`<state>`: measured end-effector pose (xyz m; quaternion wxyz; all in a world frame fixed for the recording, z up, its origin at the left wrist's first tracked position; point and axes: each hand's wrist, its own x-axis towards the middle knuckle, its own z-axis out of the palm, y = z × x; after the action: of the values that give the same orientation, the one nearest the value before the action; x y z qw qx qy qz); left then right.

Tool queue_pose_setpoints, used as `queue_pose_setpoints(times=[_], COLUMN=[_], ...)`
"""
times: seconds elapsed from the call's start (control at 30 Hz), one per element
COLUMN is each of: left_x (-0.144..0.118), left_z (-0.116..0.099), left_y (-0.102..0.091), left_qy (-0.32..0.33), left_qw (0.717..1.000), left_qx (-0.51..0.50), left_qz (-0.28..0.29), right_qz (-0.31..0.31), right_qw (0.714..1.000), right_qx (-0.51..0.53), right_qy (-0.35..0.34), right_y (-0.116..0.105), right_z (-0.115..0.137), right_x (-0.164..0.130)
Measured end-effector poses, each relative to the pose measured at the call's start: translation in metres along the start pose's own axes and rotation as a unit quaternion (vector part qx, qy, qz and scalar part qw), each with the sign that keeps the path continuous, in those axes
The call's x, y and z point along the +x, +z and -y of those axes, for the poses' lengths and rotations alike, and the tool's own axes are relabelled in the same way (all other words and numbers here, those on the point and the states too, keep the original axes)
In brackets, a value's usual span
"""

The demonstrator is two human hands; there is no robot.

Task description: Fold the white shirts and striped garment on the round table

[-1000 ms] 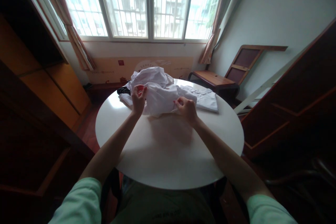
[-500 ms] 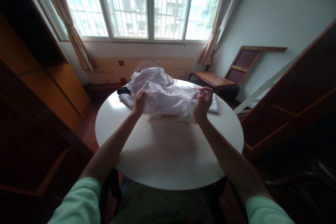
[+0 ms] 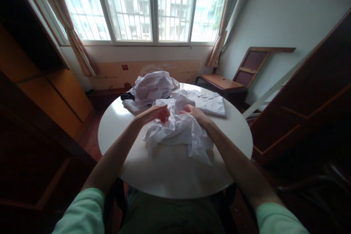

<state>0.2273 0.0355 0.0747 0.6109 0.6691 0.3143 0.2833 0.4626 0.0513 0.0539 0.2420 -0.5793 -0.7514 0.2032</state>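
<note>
A crumpled white cotton shirt lay near the middle of the round white table. Both hands met at its far edge: the left hand half open, fingers touching the cloth; the right hand curled, pinching a fold. Beyond lay 1 heaped pile of white clothes and 1 flat folded white shirt.

A room in a home, high up in an apartment block. A barred window with curtains, wooden cupboards, a wooden chair and a round white table heaped with laundry show it.
</note>
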Motion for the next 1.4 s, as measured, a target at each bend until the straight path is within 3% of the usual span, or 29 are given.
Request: queue_pose_setpoints(times=[0.07,0.17,0.23,0.37,0.53,0.6,0.63,0.7,0.77,0.83,0.9,0.97,1.07,1.13,1.27,1.4], left_x=[0.009,0.022,0.027,0.028,0.022,0.021,0.021,0.021,0.021,0.021,0.02,0.019,0.017,0.016,0.016,0.016], left_z=[0.006,0.021,0.031,0.039,0.04,0.039,0.039,0.038,0.038,0.038,0.038,0.036,0.033,0.031,0.03,0.031], left_y=[-0.004,-0.011,-0.014,-0.012,-0.011,-0.01,-0.009,-0.005,0.0,0.007,0.015,0.023,0.03,0.031,0.028,0.026], left_qy=[0.036,0.025,0.0,-0.008,0.01,0.044,0.061,0.092,0.11,0.101,0.075,0.058,0.031,0.003,-0.016,0.006], left_qw=[0.989,0.934,0.894,0.844,0.871,0.879,0.881,0.887,0.902,0.924,0.944,0.953,0.952,0.947,0.926,0.903], left_qx=[0.01,0.12,0.21,0.317,0.336,0.346,0.351,0.353,0.345,0.326,0.307,0.296,0.304,0.32,0.368,0.423], left_qz=[-0.141,-0.336,-0.397,-0.431,-0.36,-0.326,-0.312,-0.282,-0.237,-0.17,-0.092,-0.029,0.014,0.035,0.083,0.079], right_qz=[0.095,0.185,0.237,0.366,0.489,0.483,0.449,0.311,0.105,-0.101,-0.212,-0.18,-0.014,0.048,0.08,0.103], right_qw=[0.994,0.978,0.965,0.922,0.856,0.842,0.849,0.889,0.935,0.961,0.97,0.983,0.991,0.98,0.972,0.972], right_qx=[-0.021,-0.013,0.012,0.074,0.148,0.217,0.252,0.305,0.31,0.239,0.116,-0.004,-0.128,-0.189,-0.219,-0.212], right_qy=[-0.039,-0.092,-0.11,-0.105,-0.074,-0.103,-0.121,-0.143,-0.134,-0.095,-0.033,0.02,0.044,0.035,0.016,0.019], right_y=[0.01,0.019,0.02,0.019,0.03,0.032,0.032,0.028,0.019,0.009,0.002,0.0,0.006,0.01,0.014,0.017], right_z=[0.004,0.011,0.017,0.029,0.044,0.048,0.049,0.046,0.039,0.029,0.018,0.01,0.007,0.011,0.021,0.023], right_x=[-0.003,-0.008,-0.012,-0.023,-0.038,-0.039,-0.037,-0.028,-0.017,-0.007,-0.001,-0.001,-0.008,-0.013,-0.019,-0.017])
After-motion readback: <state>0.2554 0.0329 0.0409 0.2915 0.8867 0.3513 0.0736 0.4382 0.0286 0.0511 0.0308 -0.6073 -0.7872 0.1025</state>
